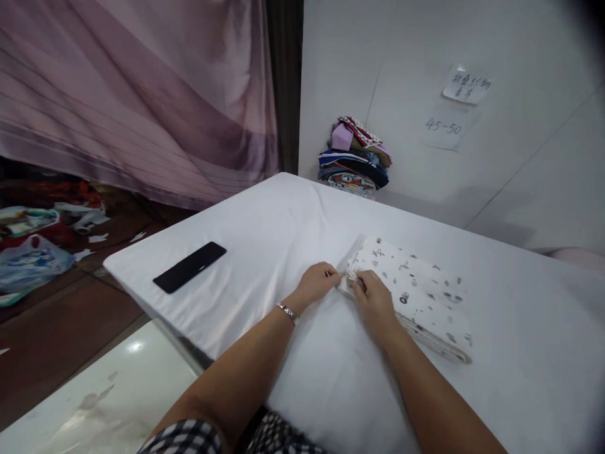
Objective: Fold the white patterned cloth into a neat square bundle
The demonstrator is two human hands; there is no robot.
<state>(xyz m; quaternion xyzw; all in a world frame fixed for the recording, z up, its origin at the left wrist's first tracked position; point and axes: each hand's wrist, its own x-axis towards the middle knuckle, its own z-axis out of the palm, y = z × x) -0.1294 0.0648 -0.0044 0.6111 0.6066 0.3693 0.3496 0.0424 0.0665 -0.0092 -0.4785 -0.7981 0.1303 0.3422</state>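
A folded white cloth (416, 293) with small dark prints lies on the white-covered table (265, 227). My left hand (317, 282) pinches the cloth's near-left corner, fingers closed on its edge. My right hand (375, 302) rests on the same corner just to the right, fingers curled over the folded layers. A bracelet sits on my left wrist.
A black phone (190, 267) lies flat near the table's left edge. A stack of folded colourful clothes (354, 157) stands at the far edge against the white wall. Paper notes hang on the wall (466, 85). A pink curtain and bags on the floor are at the left.
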